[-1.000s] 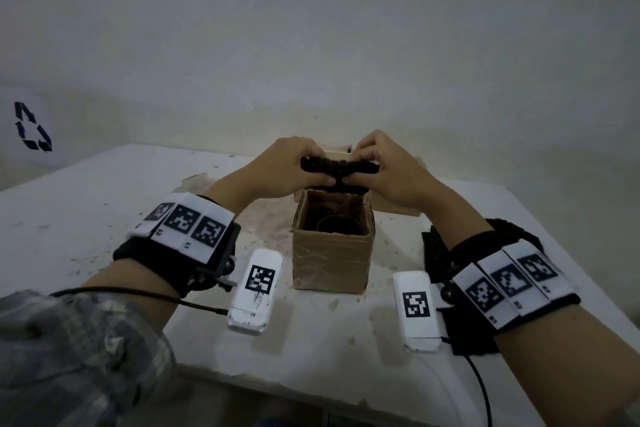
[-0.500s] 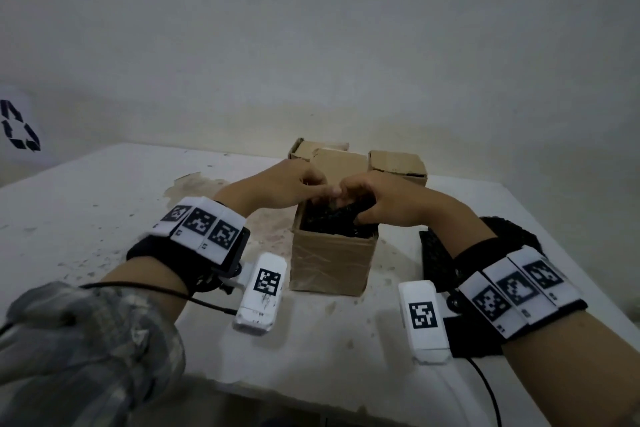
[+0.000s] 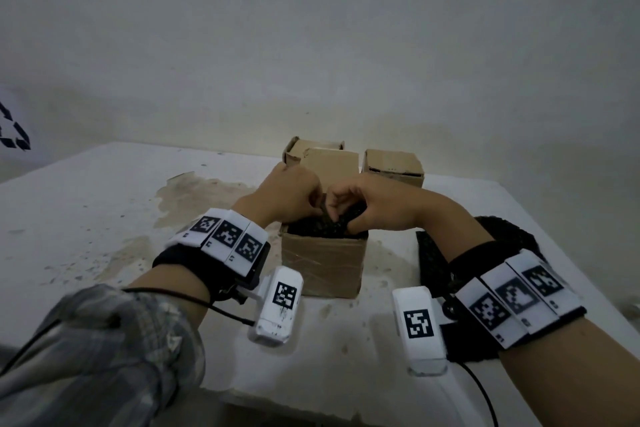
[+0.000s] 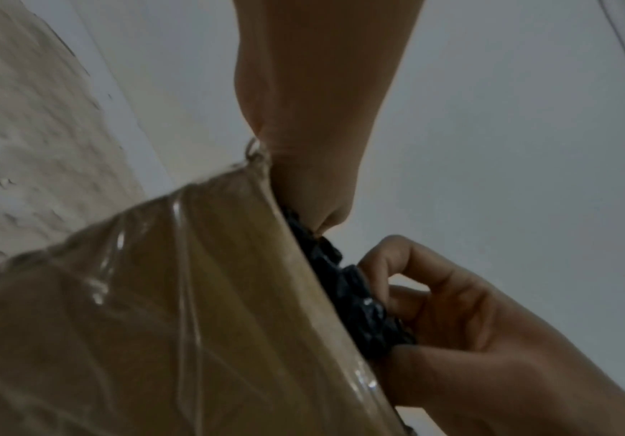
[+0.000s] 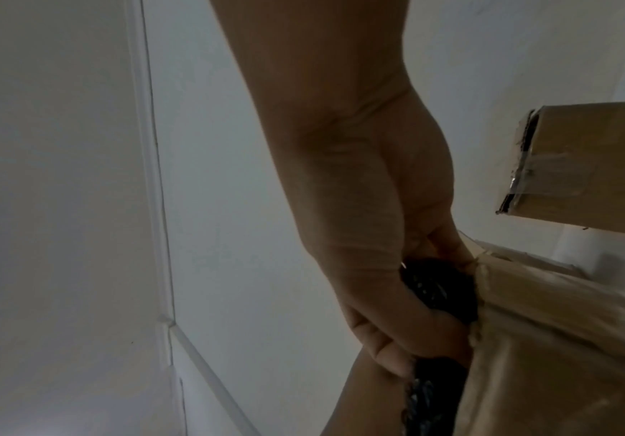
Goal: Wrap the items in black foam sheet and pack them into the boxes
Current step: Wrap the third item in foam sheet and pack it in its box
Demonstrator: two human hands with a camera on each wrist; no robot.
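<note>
An open brown cardboard box (image 3: pixel 323 263) stands mid-table, wrapped in clear tape. A wad of black foam sheet (image 3: pixel 325 228) fills its mouth and hides whatever lies below. My left hand (image 3: pixel 313 205) pinches the foam at the box's far left rim with curled fingers. My right hand (image 3: pixel 343 220) grips the foam from the right, fingers on top and thumb at the near edge. In the left wrist view the foam (image 4: pixel 344 283) bulges above the box wall (image 4: pixel 154 295) between both hands. In the right wrist view my curled fingers hold the foam (image 5: pixel 438 292) at the box edge (image 5: pixel 564 339).
Behind the open box stand other cardboard boxes: one at back right (image 3: pixel 393 166), another at back left (image 3: pixel 311 148). More black foam sheets (image 3: pixel 433 253) lie on the white table (image 3: pixel 104 218) to the right, under my right forearm. The table's near edge runs just below my wrists.
A second ago both hands held the black foam bundle above the box. They have lowered it into the box mouth, where they grip the foam at the rim.
</note>
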